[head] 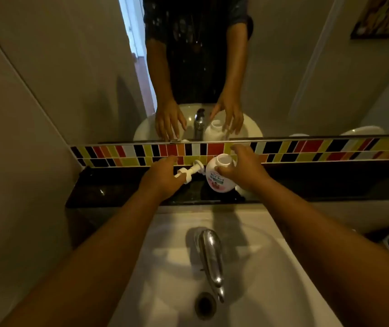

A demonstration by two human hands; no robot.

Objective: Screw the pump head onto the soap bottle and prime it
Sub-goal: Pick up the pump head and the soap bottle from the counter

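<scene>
Your bottle [217, 178] carries a label printed in Japanese-looking characters, blue over a pink patch, but you cannot make out any word of it.

Dark ledge [122, 192] left of pump head [188, 172] bare; tiled backsplash [306, 149] blocks behind.

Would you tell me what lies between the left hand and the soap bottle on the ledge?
In the head view, the white pump head lies on its side there, between the left hand and the soap bottle.
</scene>
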